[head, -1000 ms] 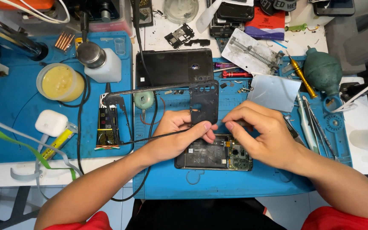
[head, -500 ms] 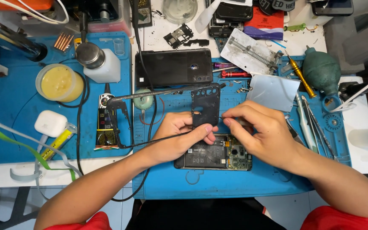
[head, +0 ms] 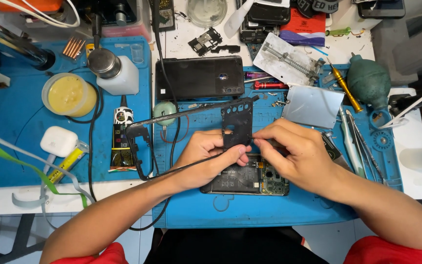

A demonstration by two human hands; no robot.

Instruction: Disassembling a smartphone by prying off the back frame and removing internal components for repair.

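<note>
My left hand (head: 203,157) grips a black plastic phone frame (head: 237,124) and holds it tilted above an opened phone (head: 242,182) that lies on the blue mat (head: 269,211). The frame's thin outline stretches left toward (head: 137,129). My right hand (head: 300,155) pinches a thin tool whose tip (head: 257,141) touches the frame's right edge. Both hands cover much of the phone; its battery and circuit board show below them.
A black back cover (head: 199,78) lies behind the hands. A yellow paste jar (head: 69,94), white bottle (head: 116,73), earbud case (head: 58,141) and black tube (head: 121,142) sit at left. A metal plate (head: 312,105), tweezers (head: 355,142), yellow screwdriver (head: 345,88) and green blower (head: 369,80) are at right.
The black frame has come up off the phone and tilted higher. Both hands shifted slightly away from me with it.
</note>
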